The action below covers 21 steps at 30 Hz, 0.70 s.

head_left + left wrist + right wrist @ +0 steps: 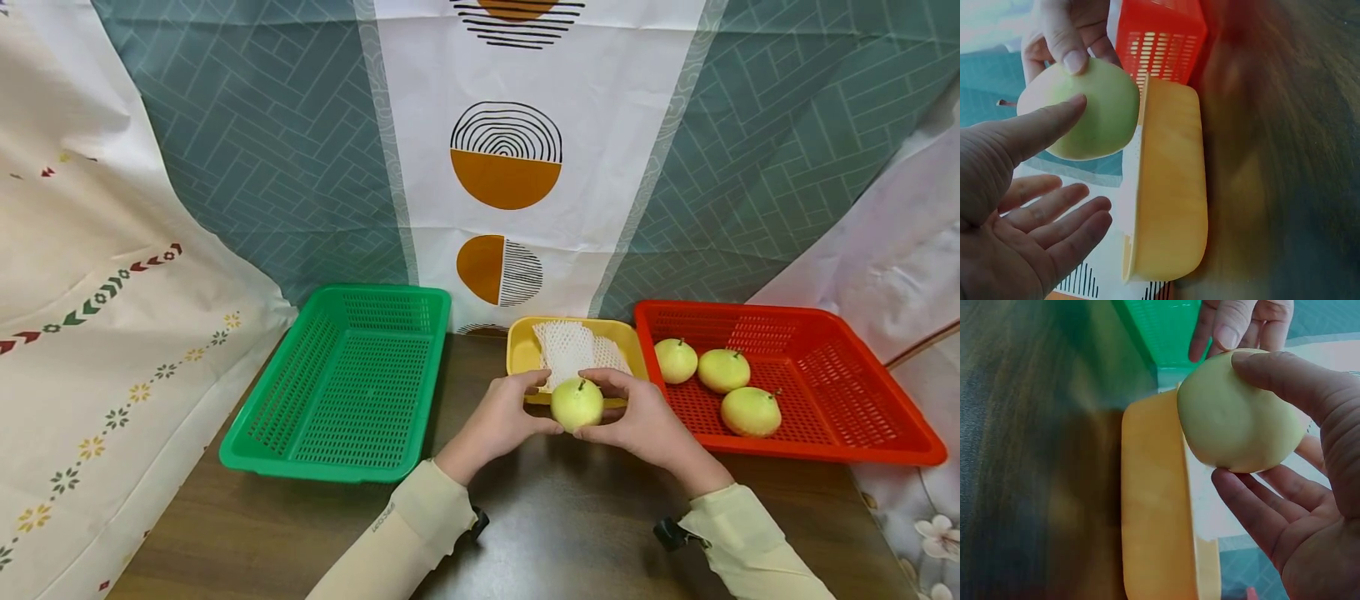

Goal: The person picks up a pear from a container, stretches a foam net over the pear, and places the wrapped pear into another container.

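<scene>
A round yellow-green pear (577, 405) with a short dark stem is held up in front of the yellow tray (517, 350). My right hand (637, 417) grips it, thumb on one side and fingertips against the other, as the right wrist view shows. From the opposite side, my left hand (510, 417) touches the pear with its thumb. The left fingers (1072, 219) are extended and apart from the fruit. White foam net sleeves (566, 350) lie in the tray just beyond both hands.
To the right is a red basket (825, 383) holding three pears (723, 371). A green basket (352, 400) stands at the left on the dark wooden table (555, 517). Patterned cloth (262, 150) hangs behind and along both sides.
</scene>
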Each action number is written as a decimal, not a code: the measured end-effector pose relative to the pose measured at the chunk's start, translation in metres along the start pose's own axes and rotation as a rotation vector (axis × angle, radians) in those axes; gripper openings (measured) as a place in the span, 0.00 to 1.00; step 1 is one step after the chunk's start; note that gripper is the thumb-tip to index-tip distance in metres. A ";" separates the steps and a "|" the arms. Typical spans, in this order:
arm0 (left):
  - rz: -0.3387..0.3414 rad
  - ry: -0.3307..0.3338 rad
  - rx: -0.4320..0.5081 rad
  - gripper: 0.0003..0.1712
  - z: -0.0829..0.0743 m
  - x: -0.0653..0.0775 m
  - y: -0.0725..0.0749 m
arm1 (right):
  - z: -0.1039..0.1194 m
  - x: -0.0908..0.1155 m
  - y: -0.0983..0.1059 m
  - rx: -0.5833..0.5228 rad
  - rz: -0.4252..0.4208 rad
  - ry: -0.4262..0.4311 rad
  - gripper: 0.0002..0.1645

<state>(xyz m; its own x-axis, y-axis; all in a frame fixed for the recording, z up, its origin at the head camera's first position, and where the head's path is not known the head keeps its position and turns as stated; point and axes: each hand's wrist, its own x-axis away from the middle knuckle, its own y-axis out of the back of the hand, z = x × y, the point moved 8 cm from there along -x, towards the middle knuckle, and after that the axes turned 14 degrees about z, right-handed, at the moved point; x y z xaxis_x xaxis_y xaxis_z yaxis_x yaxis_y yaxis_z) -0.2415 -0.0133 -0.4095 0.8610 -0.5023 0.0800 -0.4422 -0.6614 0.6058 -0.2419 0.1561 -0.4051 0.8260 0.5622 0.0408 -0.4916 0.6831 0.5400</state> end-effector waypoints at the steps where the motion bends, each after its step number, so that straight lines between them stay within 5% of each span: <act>1: 0.009 -0.006 0.008 0.44 0.000 0.000 0.000 | -0.001 0.000 -0.001 -0.001 0.006 0.001 0.47; 11: 0.097 -0.060 -0.022 0.35 -0.001 0.000 -0.009 | -0.006 -0.004 -0.015 -0.023 0.035 0.003 0.47; 21: 0.128 -0.030 -0.041 0.33 0.009 0.001 -0.016 | -0.023 -0.006 -0.030 -0.074 0.080 -0.030 0.49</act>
<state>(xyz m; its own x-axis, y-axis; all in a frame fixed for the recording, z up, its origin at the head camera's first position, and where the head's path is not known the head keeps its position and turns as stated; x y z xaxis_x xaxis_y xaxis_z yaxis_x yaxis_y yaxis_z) -0.2359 -0.0078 -0.4263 0.7899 -0.5981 0.1355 -0.5370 -0.5678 0.6239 -0.2388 0.1433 -0.4411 0.7908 0.6026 0.1071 -0.5742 0.6699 0.4707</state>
